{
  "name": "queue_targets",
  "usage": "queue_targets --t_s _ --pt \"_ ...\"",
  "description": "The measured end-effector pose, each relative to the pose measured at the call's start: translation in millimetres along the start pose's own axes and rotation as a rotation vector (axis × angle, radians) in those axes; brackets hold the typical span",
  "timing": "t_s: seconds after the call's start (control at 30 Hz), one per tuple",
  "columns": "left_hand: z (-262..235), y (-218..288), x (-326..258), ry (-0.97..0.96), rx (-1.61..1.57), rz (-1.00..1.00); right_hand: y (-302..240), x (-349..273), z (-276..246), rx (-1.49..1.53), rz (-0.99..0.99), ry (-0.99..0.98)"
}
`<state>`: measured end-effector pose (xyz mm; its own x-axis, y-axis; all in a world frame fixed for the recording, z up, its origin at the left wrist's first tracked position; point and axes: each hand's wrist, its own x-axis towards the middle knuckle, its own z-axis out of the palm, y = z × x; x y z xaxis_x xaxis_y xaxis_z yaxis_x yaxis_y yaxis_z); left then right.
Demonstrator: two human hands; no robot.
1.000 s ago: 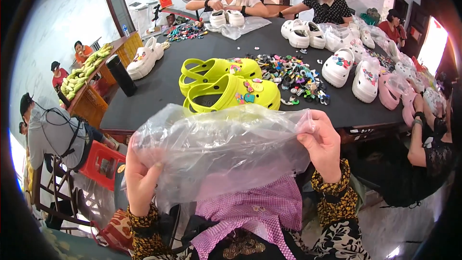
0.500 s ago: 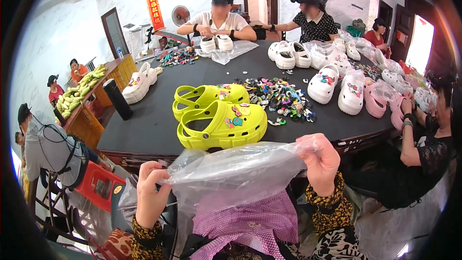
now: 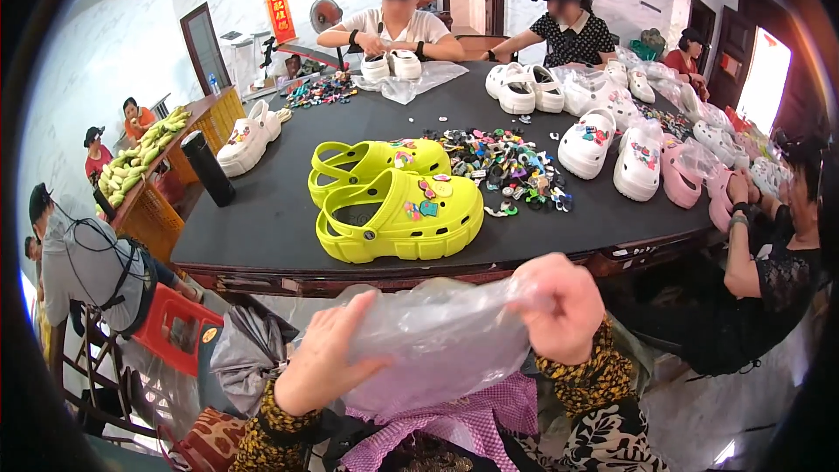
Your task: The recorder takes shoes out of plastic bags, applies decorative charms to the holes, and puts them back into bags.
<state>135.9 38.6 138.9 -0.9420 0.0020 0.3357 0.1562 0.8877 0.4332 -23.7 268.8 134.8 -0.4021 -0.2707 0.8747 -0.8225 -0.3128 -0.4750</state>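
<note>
A clear plastic bag (image 3: 437, 345) is stretched between my hands, in front of the table edge. My right hand (image 3: 564, 306) is closed round its right end, somewhat blurred. At the left end, my left hand (image 3: 328, 354) has the film between its straight fingers and its thumb; the fingertips are partly lost against the plastic. Beyond the bag, a pair of lime-green clogs stands on the table: the nearer clog (image 3: 419, 232) and, behind it, the farther clog (image 3: 393, 160). Both carry colourful charms.
Loose shoe charms (image 3: 507, 166) are heaped on the dark table (image 3: 271, 232) beside the clogs. A black cylinder (image 3: 208, 168) and a white clog (image 3: 249, 140) stand left. White and pink clogs (image 3: 677, 173) line the right side. Several people sit around; a red stool (image 3: 175, 328) is lower left.
My left hand has moved right and turned, its fingers now straighter. My right hand has come lower and a little left. The bag is less widely stretched and lower.
</note>
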Motion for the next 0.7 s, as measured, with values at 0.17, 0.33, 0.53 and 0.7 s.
queue_targets --t_s 0.17,0.33,0.53,0.7 --pt "14.4 -21.4 1.1 0.076 -0.151 -0.249 -15.4 7.3 3.5 0.23 0.008 -0.252" --pt "13.5 -32.3 2.3 0.495 -0.827 -0.394 -19.2 3.9 14.8 0.174 0.11 -0.592" --pt "17.8 -17.0 15.5 0.545 -1.342 -0.338 17.0 -22.2 49.5 0.079 0.069 -0.907" --pt "23.2 -1.6 21.9 0.543 -1.412 -0.307 39.2 -26.3 49.8 0.589 0.402 -0.919"
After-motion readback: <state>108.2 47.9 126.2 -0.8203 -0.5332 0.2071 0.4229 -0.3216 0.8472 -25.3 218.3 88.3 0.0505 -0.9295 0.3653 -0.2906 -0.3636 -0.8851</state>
